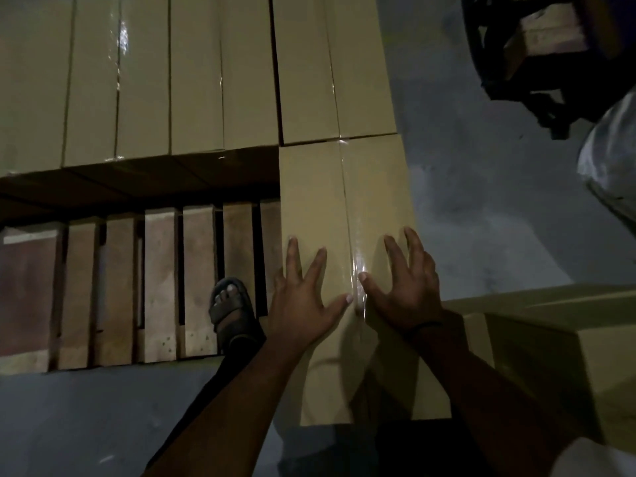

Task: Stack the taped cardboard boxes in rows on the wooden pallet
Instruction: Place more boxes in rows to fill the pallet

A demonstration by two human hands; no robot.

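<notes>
Both the left hand (303, 299) and right hand (407, 290) lie flat on the taped box (330, 201), fingers (292, 259) spread straight, gripping nothing; the box sits at the right edge of the pallet (158, 287), touching the back row (192, 74); a sandalled foot (230, 304) stands just left.

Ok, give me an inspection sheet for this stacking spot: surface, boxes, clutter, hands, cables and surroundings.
Surface: wooden pallet, bare slats showing at the near left.
Job's things: row of taped boxes along the far side; front box butted against the row's right end.
Clutter: sandalled foot resting on the slats.
Hands: left hand and right hand both lie flat on the front box's top, fingers spread, one on each side of its tape seam.
Cables: nothing seen.
Surroundings: grey floor; spare box at the near right; dark framed object and white bundle at the far right, too dim to identify.
</notes>
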